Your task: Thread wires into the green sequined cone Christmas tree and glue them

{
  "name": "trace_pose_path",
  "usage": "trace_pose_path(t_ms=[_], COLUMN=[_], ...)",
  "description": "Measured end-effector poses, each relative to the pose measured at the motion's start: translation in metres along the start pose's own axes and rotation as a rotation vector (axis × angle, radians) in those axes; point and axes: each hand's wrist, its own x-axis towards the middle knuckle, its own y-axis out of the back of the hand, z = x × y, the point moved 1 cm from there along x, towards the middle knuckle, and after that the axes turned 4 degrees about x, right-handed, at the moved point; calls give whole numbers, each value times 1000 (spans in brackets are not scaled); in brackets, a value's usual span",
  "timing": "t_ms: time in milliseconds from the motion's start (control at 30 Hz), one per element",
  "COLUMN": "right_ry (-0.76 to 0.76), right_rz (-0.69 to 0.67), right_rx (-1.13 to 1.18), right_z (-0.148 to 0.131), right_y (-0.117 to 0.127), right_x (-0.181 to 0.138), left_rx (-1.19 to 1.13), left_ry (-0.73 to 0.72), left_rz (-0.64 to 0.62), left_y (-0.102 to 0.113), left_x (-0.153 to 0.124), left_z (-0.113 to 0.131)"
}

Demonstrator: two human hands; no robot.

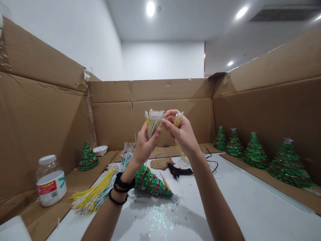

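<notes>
My left hand (146, 142) is closed round a thick bundle of wired LED lights (154, 120), clear bulb ends up, wires white and yellow. Close beside it, my right hand (182, 130) holds a smaller bunch of LED lights (178, 117) whose wires hang below the palm. Its thumb and index finger pinch at the bundle's right edge. Below the hands a green tinsel Christmas tree (150, 182) with red garland lies on its side on the white table (215, 214). An awl (165, 182) with a wooden handle lies behind it.
A black glue gun (179, 170) rests near a cardboard scrap (159, 164). More yellow and green wires (97, 190) lie at left, near a plastic jar (51, 180), a small tree (87, 157) and a white bowl (100, 150). Several trees (254, 152) stand along the right. Cardboard walls (160, 117) enclose the table.
</notes>
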Motion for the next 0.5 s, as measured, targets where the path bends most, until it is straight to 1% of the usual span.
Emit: trace_pose_path(t_ms=[200, 367, 500], right_ry=[25, -24, -52], right_rz=[34, 26, -1], right_rx=[-70, -61, -46], right_z=[-3, -2, -1], right_y=[-2, -1, 2], right_x=[-1, -2, -1], left_rx=[-53, -111, -123], left_ry=[54, 84, 93], left_rz=[-15, -1, -21], left_y=[0, -1, -1], left_x=[-2, -2, -3], left_z=[-1, -1, 0])
